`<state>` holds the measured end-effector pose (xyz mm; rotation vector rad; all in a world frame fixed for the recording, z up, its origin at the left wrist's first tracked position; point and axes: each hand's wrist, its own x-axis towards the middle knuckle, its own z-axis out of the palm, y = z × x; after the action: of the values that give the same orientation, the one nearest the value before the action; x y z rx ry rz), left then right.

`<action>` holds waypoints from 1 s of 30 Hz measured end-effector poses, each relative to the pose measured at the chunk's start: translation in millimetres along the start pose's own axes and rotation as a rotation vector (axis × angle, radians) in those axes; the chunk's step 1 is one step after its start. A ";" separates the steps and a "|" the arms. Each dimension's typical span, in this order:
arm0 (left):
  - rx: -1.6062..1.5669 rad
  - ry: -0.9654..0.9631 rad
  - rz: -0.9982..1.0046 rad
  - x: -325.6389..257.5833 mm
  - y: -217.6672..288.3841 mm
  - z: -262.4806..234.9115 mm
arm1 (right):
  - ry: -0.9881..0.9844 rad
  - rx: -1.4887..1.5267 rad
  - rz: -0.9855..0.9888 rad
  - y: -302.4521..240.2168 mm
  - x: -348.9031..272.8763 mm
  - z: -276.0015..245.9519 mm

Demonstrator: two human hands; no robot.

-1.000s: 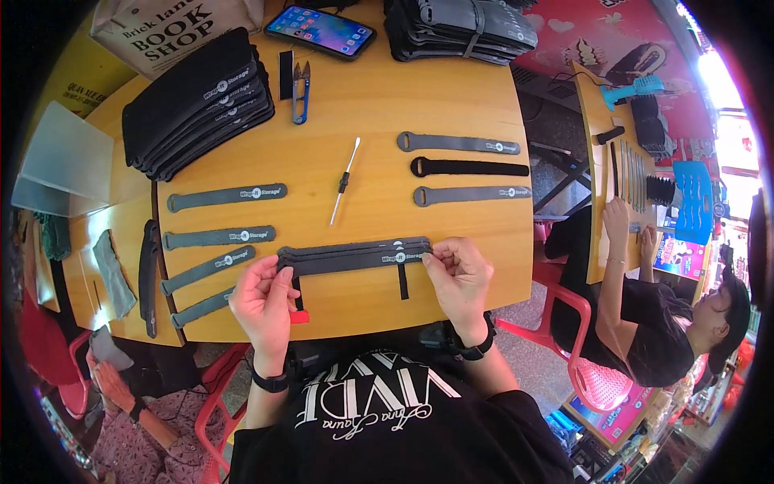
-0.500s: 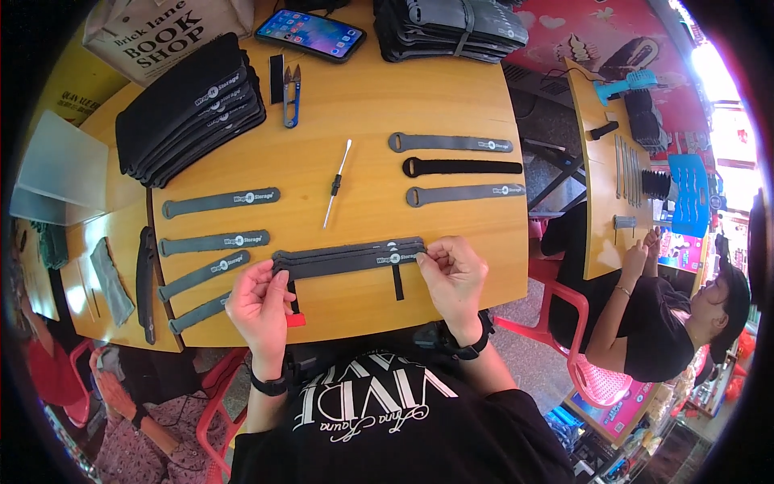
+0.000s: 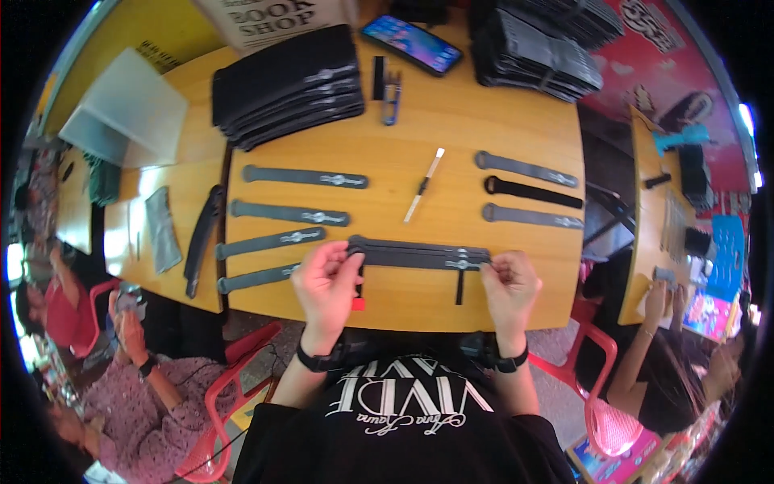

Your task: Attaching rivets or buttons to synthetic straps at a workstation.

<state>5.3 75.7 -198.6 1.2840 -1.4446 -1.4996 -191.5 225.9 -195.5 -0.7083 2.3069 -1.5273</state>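
Observation:
A small stack of dark grey hook-and-loop straps (image 3: 419, 253) stretches level between my hands, just over the table's near part. My left hand (image 3: 326, 278) pinches its left end between thumb and fingers; my right hand (image 3: 510, 284) pinches the right end. Below the stack, two short black strips show, one by the left fingers and one black strip (image 3: 459, 286) nearer the right. A red tab (image 3: 358, 304) sits at the foot of the left strip. Left of my hands lie several loose grey straps (image 3: 306, 177); to the right, two more grey straps flank a black strap (image 3: 532, 192).
A slim tool with a white tip (image 3: 424, 185) lies mid-table. Farther back are blue-handled snips (image 3: 390, 105), a phone (image 3: 411, 45), a pile of black folded pieces (image 3: 282, 81) and a banded strap bundle (image 3: 536, 60). Co-workers sit on both sides, near red chairs (image 3: 592, 379).
My view has swung to the left, so everything appears farther right. Both hands keep their pinch on the strap stack, which stays nearly where it was over the table.

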 end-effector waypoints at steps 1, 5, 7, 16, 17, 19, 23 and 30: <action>-0.033 -0.010 0.013 -0.3 -0.7 -0.6 | -0.023 0.023 -0.009 -0.2 0.0 1.5; -0.033 -0.003 0.015 -2.3 5.8 -1.8 | -0.033 0.050 0.023 -6.2 0.9 1.8; -0.023 0.002 0.026 -2.2 4.1 -3.7 | -0.038 0.053 0.021 -7.4 0.9 3.0; -0.010 0.011 0.062 0.2 2.8 -3.7 | -0.040 0.014 0.024 -6.9 0.4 4.7; -0.021 0.022 0.059 -0.1 3.7 -3.0 | -0.043 0.022 0.021 -5.6 0.5 4.1; -0.016 0.021 0.044 -0.3 5.3 -3.1 | -0.049 0.029 0.018 -6.1 1.0 3.9; -0.008 0.059 0.079 0.1 8.7 -0.4 | -0.046 -0.003 0.031 -6.7 0.7 3.5; 0.052 0.004 0.234 2.1 -5.6 -2.4 | -0.032 -0.018 -0.012 -6.0 0.9 4.0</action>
<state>7.8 73.8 -204.2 1.1037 -1.5812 -1.3120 -188.9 220.5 -191.5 -0.7467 2.2996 -1.4913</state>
